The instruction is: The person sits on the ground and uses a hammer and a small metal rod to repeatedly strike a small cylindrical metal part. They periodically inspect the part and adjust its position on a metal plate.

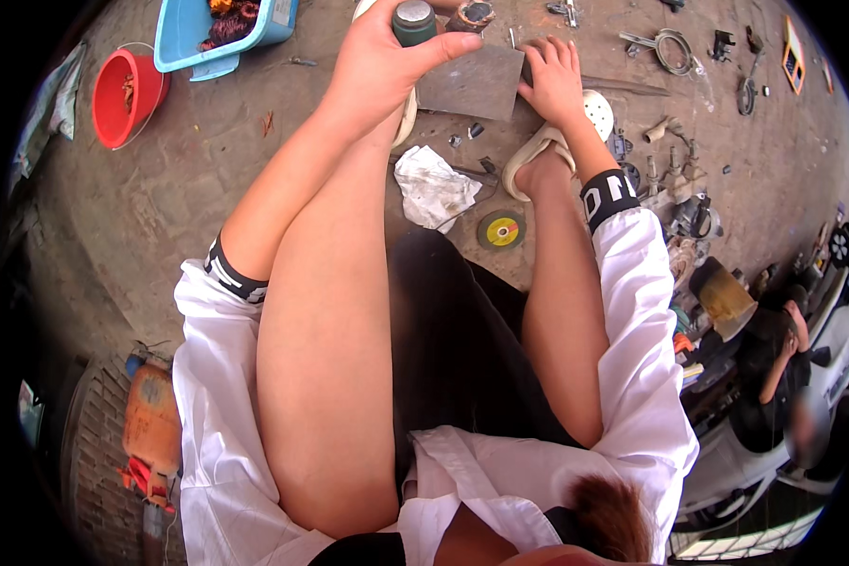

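Grey and flat, the plate (pixel 472 90) sits left of our right fingers (pixel 560 57), spread loose. Our left hand (pixel 383 52), by a green round thing (pixel 413 25), is partly hidden: we can't tell its grip.

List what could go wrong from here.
1. The right hand is at the edge of the metal plate; if the plate shifts, its edge could nick or pinch the fingers.
2. The left hand is at a green cylinder with a grey top; if that tips, it might knock the hand or a bare leg.
3. A round disc lies on the floor between the legs; a foot could slip on it.
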A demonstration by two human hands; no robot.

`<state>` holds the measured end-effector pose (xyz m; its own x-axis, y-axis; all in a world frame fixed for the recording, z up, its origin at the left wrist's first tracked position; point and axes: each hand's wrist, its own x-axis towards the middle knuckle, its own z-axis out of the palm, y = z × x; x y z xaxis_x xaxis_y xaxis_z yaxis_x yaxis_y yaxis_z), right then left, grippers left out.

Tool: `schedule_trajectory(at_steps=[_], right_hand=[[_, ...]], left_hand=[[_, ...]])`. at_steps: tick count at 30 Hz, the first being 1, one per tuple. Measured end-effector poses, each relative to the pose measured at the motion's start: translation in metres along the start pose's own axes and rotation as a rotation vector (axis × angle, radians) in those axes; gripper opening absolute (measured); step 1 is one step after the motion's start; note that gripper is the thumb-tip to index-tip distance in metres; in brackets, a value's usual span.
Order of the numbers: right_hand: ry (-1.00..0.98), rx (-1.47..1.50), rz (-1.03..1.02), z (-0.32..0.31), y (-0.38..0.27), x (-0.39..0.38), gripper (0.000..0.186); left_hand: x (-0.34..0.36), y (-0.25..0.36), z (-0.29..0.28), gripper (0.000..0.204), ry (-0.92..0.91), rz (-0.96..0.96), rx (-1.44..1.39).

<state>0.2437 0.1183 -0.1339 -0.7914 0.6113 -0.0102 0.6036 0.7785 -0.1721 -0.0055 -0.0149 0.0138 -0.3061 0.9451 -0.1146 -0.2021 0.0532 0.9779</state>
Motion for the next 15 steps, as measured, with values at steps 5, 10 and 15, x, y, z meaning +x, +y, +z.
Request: schedule_trajectory(at_steps=[5, 10, 15], right_hand=[[0.034, -0.079, 0.195, 0.015, 0.022, 0.036, 0.028], [-0.195, -0.024, 0.506, 0.023, 0.017, 0.064, 0.032], [-0.386, 0.009, 0.625, 0.021, 0.022, 0.072, 0.035]], left_hand=[[0.0, 0.01, 0.004, 0.033, -0.019, -0.091, -0.046], [-0.002, 0.009, 0.0, 0.032, -0.017, -0.117, 0.062], [-0.002, 0.011, 0.004, 0.033, -0.004, -0.07, 0.024]])
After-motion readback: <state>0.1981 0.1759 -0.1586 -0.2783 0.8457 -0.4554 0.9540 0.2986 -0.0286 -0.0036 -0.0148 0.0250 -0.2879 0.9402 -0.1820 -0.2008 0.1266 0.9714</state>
